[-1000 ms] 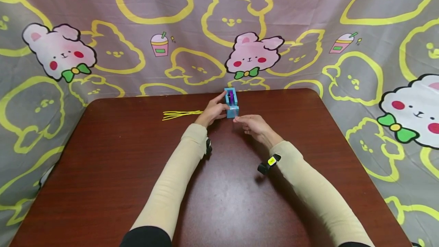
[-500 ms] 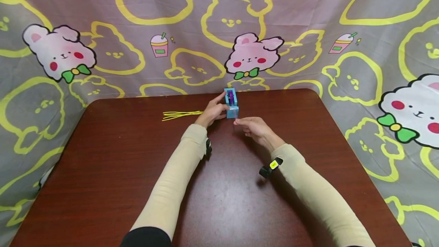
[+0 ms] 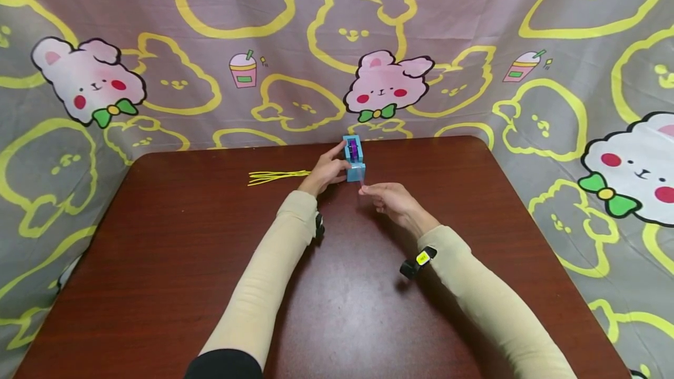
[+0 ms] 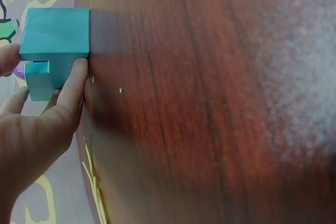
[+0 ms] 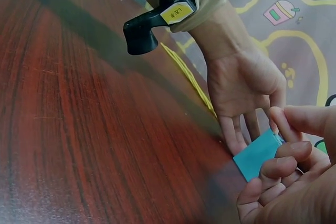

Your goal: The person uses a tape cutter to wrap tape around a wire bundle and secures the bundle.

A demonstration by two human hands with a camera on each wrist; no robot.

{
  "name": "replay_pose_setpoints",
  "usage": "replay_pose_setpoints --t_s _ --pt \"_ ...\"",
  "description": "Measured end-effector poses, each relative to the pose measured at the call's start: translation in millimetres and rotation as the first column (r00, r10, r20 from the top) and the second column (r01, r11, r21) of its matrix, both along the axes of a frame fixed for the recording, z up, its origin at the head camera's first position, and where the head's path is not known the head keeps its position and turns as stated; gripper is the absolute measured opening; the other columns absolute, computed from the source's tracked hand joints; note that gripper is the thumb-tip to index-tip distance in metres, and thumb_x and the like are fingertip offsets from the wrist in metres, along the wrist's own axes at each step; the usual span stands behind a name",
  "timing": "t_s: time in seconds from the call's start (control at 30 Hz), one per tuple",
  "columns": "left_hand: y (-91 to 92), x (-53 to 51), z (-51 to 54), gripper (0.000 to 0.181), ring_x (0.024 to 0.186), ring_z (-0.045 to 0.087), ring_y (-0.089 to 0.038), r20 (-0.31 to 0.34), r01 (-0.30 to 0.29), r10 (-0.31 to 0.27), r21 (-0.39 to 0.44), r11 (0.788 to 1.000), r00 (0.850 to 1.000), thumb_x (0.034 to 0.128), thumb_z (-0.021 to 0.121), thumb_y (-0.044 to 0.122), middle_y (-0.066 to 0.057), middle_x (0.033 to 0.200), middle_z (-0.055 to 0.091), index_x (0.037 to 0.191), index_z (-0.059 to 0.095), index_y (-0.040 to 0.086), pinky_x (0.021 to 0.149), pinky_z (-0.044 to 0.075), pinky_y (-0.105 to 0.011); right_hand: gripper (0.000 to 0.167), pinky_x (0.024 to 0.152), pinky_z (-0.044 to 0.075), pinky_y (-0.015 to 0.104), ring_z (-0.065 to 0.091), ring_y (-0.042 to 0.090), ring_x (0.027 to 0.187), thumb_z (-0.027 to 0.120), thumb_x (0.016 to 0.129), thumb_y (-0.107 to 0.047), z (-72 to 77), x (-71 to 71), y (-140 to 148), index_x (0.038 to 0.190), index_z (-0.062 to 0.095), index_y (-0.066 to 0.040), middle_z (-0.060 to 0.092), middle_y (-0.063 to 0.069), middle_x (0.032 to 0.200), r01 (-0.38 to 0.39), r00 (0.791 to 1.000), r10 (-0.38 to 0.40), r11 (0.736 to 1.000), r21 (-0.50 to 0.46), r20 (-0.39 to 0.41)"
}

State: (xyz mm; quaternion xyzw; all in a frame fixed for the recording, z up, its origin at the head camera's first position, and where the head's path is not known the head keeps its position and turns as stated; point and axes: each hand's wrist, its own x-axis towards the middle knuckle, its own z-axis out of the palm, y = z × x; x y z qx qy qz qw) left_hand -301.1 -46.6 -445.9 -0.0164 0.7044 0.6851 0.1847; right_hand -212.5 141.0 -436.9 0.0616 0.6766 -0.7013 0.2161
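Note:
A light-blue tape dispenser (image 3: 355,173) with a purple roll (image 3: 354,149) stands at the table's back edge. My left hand (image 3: 327,172) grips it from its left side; in the left wrist view the fingers and thumb of that hand (image 4: 39,135) lie around the blue body (image 4: 58,32). Just in front of the dispenser, my right hand (image 3: 392,199) pinches the end of a clear strip of tape (image 3: 362,181) between thumb and forefinger. In the right wrist view the right hand (image 5: 299,171) partly hides the dispenser (image 5: 256,156), its other fingers curled.
Several thin yellow strips (image 3: 276,176) lie crossed on the brown table (image 3: 184,250), left of the left hand. A patterned curtain (image 3: 295,34) hangs right behind the table and along both sides. A tiny pale speck (image 4: 121,91) is on the tabletop.
My right hand has drawn slightly toward the front, away from the dispenser, and the clear strip between them looks longer. The left hand and dispenser have hardly moved.

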Motion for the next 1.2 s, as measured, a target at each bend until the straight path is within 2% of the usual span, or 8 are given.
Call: replay_pose_setpoints --t_s 0.13,0.27,0.5,0.67,0.83,1.03,1.2 --pt "-0.1 -0.3 -0.7 0.078 0.114 0.056 -0.023 0.000 -0.002 0.002 0.006 1.000 1.000 0.0923 0.061 0.000 -0.010 0.155 0.036 0.156 0.036 0.038 0.102 0.047 -0.046 0.039 0.068 0.034 0.030 0.039 0.013 0.064 0.066 0.099 -0.017 0.1 2.7 1 0.123 0.064 0.013 0.049 -0.004 0.061 -0.009 1.000 0.009 1.000 -0.011 0.000" --pt "-0.2 -0.6 -1.0 0.078 0.115 0.056 -0.023 -0.001 -0.003 0.003 0.000 1.000 1.000 0.0924 0.061 0.001 -0.009 0.156 0.035 0.156 0.036 0.039 0.102 0.047 -0.046 0.039 0.069 0.033 0.030 0.038 0.013 0.064 0.067 0.099 -0.018 0.7 5.7 2 0.122 0.065 0.013 0.046 -0.005 0.061 -0.011 1.000 0.011 1.000 -0.024 -0.003" --pt "-0.6 0.4 -0.6 0.077 0.118 0.056 -0.024 0.004 0.001 -0.001 -0.020 1.000 1.000 0.0935 0.061 0.003 -0.009 0.160 0.031 0.156 0.035 0.041 0.101 0.047 -0.046 0.036 0.069 0.034 0.030 0.039 0.014 0.065 0.069 0.097 -0.018 1.1 10.2 2 0.118 0.068 0.011 0.048 -0.003 0.063 -0.010 1.000 0.010 0.999 -0.046 -0.007" --pt "-1.0 -0.2 -1.4 0.077 0.118 0.056 -0.024 0.000 0.007 -0.007 -0.020 1.000 1.000 0.0938 0.061 0.003 -0.009 0.159 0.032 0.156 0.035 0.041 0.101 0.047 -0.045 0.025 0.067 0.034 0.030 0.039 0.014 0.063 0.069 0.097 -0.018 0.6 13.2 2 0.109 0.074 0.004 0.047 -0.002 0.063 -0.002 1.000 0.001 0.999 -0.044 -0.010" --pt "-0.5 -1.1 -1.8 0.077 0.113 0.057 -0.023 0.001 0.007 -0.007 -0.012 1.000 1.000 0.0940 0.061 0.003 -0.008 0.158 0.033 0.155 0.035 0.042 0.101 0.047 -0.045 0.032 0.067 0.033 0.030 0.039 0.014 0.063 0.069 0.097 -0.017 1.0 16.9 2 0.115 0.070 0.009 0.048 -0.001 0.066 -0.002 1.000 0.002 0.999 -0.053 -0.013" --pt "-0.1 -1.1 -1.5 0.077 0.110 0.056 -0.022 0.003 0.004 -0.004 -0.010 1.000 1.000 0.0943 0.061 0.002 -0.009 0.159 0.032 0.156 0.034 0.041 0.101 0.047 -0.045 0.016 0.070 0.036 0.031 0.042 0.015 0.065 0.071 0.096 -0.018 1.1 21.7 4 0.098 0.079 -0.004 0.051 -0.001 0.068 0.000 1.000 0.000 0.999 -0.054 -0.007" --pt "-0.2 -0.2 -1.2 0.077 0.111 0.056 -0.023 -0.007 0.008 -0.008 -0.010 1.000 1.000 0.0945 0.060 0.003 -0.010 0.159 0.031 0.156 0.034 0.040 0.102 0.046 -0.046 0.021 0.070 0.034 0.031 0.041 0.014 0.065 0.070 0.096 -0.018 0.7 24.7 6 0.102 0.078 0.000 0.050 -0.001 0.067 -0.018 1.000 0.017 0.998 -0.059 -0.015"
